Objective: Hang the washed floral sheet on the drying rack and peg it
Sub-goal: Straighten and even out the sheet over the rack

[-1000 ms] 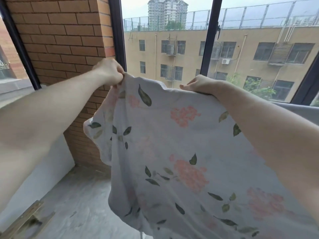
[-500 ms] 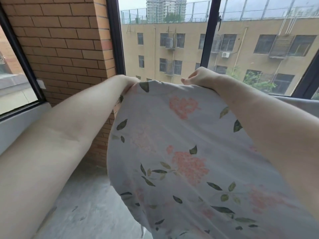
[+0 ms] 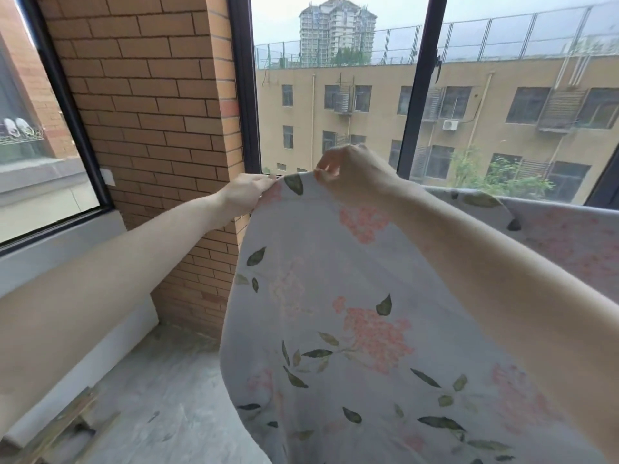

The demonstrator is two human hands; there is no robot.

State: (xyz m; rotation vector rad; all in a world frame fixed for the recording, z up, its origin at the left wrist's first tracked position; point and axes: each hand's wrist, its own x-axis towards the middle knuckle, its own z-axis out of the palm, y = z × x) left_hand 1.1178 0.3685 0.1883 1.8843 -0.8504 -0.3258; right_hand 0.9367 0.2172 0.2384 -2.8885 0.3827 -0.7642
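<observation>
Sheet, pale with pink flowers, green leaves.

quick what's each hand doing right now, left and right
Left hand: closed, pinching the top edge of the floral sheet.
Right hand: closed, pinching the same top edge, close beside the left.

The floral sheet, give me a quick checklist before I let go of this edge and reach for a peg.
1. Left hand pinches the top edge of the floral sheet: ok.
2. Right hand pinches the same edge, close beside the left: ok.
3. Sheet resting over a rack bar: cannot tell, no bar shows.
4. Pegs within reach: cannot tell, none in view.
5. Hanging cloth off the concrete floor: cannot tell, bottom hem out of frame.
</observation>
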